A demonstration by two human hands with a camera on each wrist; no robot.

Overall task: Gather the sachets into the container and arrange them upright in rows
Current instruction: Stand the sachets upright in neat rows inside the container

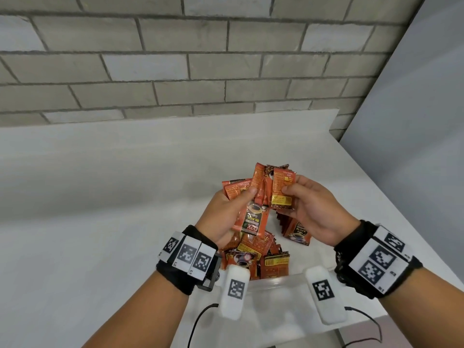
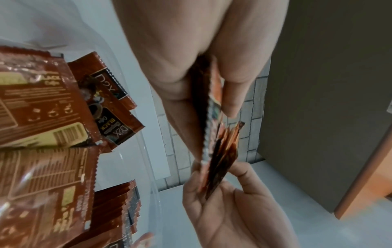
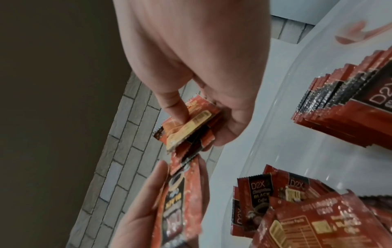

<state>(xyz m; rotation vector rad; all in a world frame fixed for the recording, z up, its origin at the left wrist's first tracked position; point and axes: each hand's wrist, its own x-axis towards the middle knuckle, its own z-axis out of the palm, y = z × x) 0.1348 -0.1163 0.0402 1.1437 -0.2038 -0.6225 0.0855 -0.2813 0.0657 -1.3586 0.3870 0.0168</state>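
Note:
Both hands are raised above a clear plastic container point(image 1: 272, 285) on the white table, each holding a fanned bunch of red coffee sachets. My left hand point(image 1: 232, 210) grips several sachets point(image 1: 251, 218), one face-up with a black label. My right hand point(image 1: 305, 209) pinches another bunch of sachets point(image 1: 278, 189) between thumb and fingers, seen too in the right wrist view point(image 3: 188, 124). Inside the container, loose sachets point(image 1: 253, 257) lie in a heap on the left, and a row of upright sachets point(image 1: 295, 229) stands on the right, also seen as a tidy stack point(image 3: 347, 104).
The white table point(image 1: 100, 197) runs back to a grey brick wall point(image 1: 175, 59). A grey panel point(image 1: 414, 109) stands at the right beyond the table's edge. Black cables point(image 1: 198, 320) trail from the wrist cameras near the front edge.

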